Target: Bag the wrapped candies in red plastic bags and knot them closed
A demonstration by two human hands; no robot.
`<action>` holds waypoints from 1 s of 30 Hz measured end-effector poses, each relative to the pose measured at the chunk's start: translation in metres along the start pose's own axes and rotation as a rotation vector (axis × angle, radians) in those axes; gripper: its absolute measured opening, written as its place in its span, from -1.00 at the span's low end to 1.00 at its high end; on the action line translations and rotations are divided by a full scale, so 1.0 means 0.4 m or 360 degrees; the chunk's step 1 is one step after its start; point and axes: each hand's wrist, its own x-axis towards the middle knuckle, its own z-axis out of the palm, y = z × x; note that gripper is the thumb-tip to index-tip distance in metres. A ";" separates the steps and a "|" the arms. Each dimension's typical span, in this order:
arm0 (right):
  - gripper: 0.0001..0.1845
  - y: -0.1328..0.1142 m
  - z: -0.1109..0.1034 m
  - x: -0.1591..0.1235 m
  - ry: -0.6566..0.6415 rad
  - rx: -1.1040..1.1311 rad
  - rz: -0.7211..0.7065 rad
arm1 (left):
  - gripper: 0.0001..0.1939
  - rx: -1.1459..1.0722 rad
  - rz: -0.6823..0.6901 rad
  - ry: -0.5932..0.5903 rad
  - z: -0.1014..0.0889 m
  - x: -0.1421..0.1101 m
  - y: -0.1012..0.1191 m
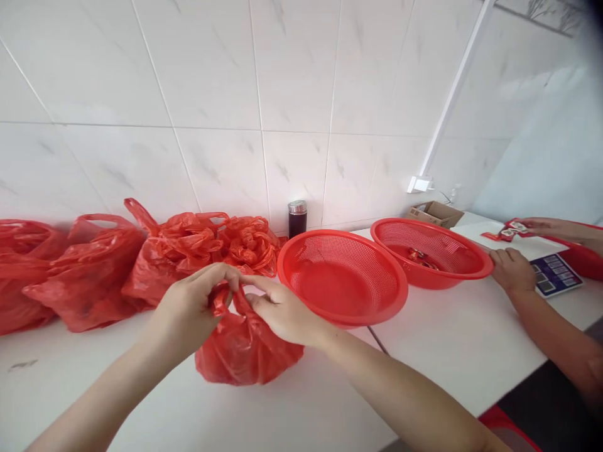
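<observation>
A red plastic bag (pixel 249 358) is held upright on a white bench (pixel 155 383), its base seemingly resting there and its top drawn together. The bag's gathered top is clamped in the grip of the left hand (pixel 195 307) and pinched in the grip of the right hand (pixel 282 307). Gathering appears to be done; whether a knot has been formed is hidden by the fingers, and no finished one can be made out. The bag is rounded out, but its contents cannot be identified. More red bags (pixel 94 276) are lined up along the tiled wall at left, some with handles standing loose; what is inside is not clear. To the right, a round perforated red basket (pixel 339 285) is placed, its floor visible. In a second basket (pixel 438 284), a few small wrapped pieces (pixel 417 254) are seen. That basket's rim is touched by a co-worker's hand (pixel 513 270).
</observation>
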 end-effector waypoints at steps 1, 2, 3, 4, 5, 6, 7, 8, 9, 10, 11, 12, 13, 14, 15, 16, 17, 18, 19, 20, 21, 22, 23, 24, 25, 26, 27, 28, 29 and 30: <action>-0.68 0.005 0.008 -0.009 -0.0004 0.0080 0.0000 | -0.83 0.0003 0.0118 0.0048 0.009 -0.002 -0.007; -0.70 0.008 0.013 -0.017 0.0006 0.0154 -0.0013 | -0.80 0.0000 0.0221 0.0077 0.016 -0.004 -0.013; -0.73 0.008 0.017 -0.024 0.0030 0.0209 -0.0035 | -0.77 -0.0019 0.0290 0.0098 0.021 -0.007 -0.018; -0.79 0.007 0.020 -0.032 0.0062 0.0240 -0.0059 | -0.74 -0.0049 0.0317 0.0097 0.024 -0.011 -0.022; -0.83 0.004 0.022 -0.039 0.0096 0.0238 -0.0081 | -0.72 -0.0086 0.0312 0.0052 0.025 -0.016 -0.027; -0.83 0.000 0.024 -0.049 0.0133 0.0196 -0.0099 | -0.71 -0.0139 0.0282 -0.0036 0.025 -0.021 -0.032; -0.79 -0.004 0.026 -0.060 0.0169 0.0110 -0.0113 | -0.71 -0.0208 0.0236 -0.0151 0.024 -0.025 -0.040; -0.75 -0.006 0.028 -0.074 0.0203 -0.0011 -0.0129 | -0.71 -0.0285 0.0176 -0.0274 0.022 -0.029 -0.052; -0.72 -0.005 0.032 -0.090 0.0230 -0.0148 -0.0148 | -0.71 -0.0363 0.0102 -0.0390 0.020 -0.033 -0.069; -0.70 0.000 0.035 -0.109 0.0248 -0.0278 -0.0172 | -0.68 -0.0443 0.0015 -0.0479 0.017 -0.036 -0.092; -0.70 0.010 0.039 -0.131 0.0260 -0.0389 -0.0198 | -0.64 -0.0529 -0.0073 -0.0520 0.014 -0.040 -0.120; -0.71 0.026 0.042 -0.154 0.0260 -0.0466 -0.0217 | -0.60 -0.0611 -0.0161 -0.0514 0.011 -0.043 -0.153; -0.72 0.047 0.044 -0.178 0.0258 -0.0517 -0.0226 | -0.57 -0.0685 -0.0249 -0.0475 0.009 -0.048 -0.188; -0.72 0.071 0.045 -0.201 0.0255 -0.0549 -0.0220 | -0.56 -0.0748 -0.0334 -0.0416 0.007 -0.053 -0.224; -0.72 0.099 0.044 -0.224 0.0253 -0.0572 -0.0188 | -0.54 -0.0796 -0.0410 -0.0353 0.006 -0.058 -0.256; -0.72 0.126 0.043 -0.244 0.0255 -0.0590 -0.0130 | -0.54 -0.0827 -0.0471 -0.0297 0.009 -0.063 -0.282; -0.70 0.152 0.040 -0.260 0.0259 -0.0598 -0.0048 | -0.53 -0.0846 -0.0515 -0.0259 0.014 -0.067 -0.301; -0.69 0.175 0.038 -0.272 0.0271 -0.0595 0.0046 | -0.53 -0.0863 -0.0542 -0.0234 0.023 -0.070 -0.312; -0.67 0.194 0.036 -0.277 0.0301 -0.0582 0.0140 | -0.53 -0.0883 -0.0557 -0.0211 0.036 -0.070 -0.315; -0.65 0.207 0.035 -0.277 0.0338 -0.0560 0.0226 | -0.52 -0.0904 -0.0566 -0.0178 0.052 -0.068 -0.311; -0.64 0.214 0.036 -0.270 0.0387 -0.0539 0.0289 | -0.52 -0.0925 -0.0572 -0.0139 0.071 -0.063 -0.302; -0.64 0.217 0.039 -0.258 0.0434 -0.0525 0.0329 | -0.52 -0.0942 -0.0572 -0.0104 0.090 -0.057 -0.291; -0.66 0.216 0.045 -0.242 0.0474 -0.0517 0.0350 | -0.51 -0.0954 -0.0563 -0.0078 0.111 -0.051 -0.278; -0.69 0.212 0.053 -0.223 0.0498 -0.0519 0.0354 | -0.51 -0.0960 -0.0544 -0.0065 0.132 -0.044 -0.265; -0.71 0.207 0.064 -0.203 0.0511 -0.0537 0.0346 | -0.50 -0.0959 -0.0515 -0.0066 0.153 -0.038 -0.253; -0.72 0.202 0.077 -0.184 0.0515 -0.0576 0.0341 | -0.50 -0.0952 -0.0479 -0.0077 0.173 -0.034 -0.242; -0.72 0.199 0.090 -0.165 0.0507 -0.0638 0.0345 | -0.51 -0.0938 -0.0439 -0.0099 0.192 -0.031 -0.232; -0.71 0.198 0.104 -0.150 0.0487 -0.0713 0.0365 | -0.53 -0.0918 -0.0400 -0.0127 0.209 -0.029 -0.225; -0.70 0.199 0.115 -0.139 0.0464 -0.0793 0.0399 | -0.56 -0.0894 -0.0366 -0.0161 0.224 -0.029 -0.220; -0.70 0.203 0.124 -0.131 0.0436 -0.0861 0.0434 | -0.59 -0.0863 -0.0339 -0.0197 0.236 -0.030 -0.218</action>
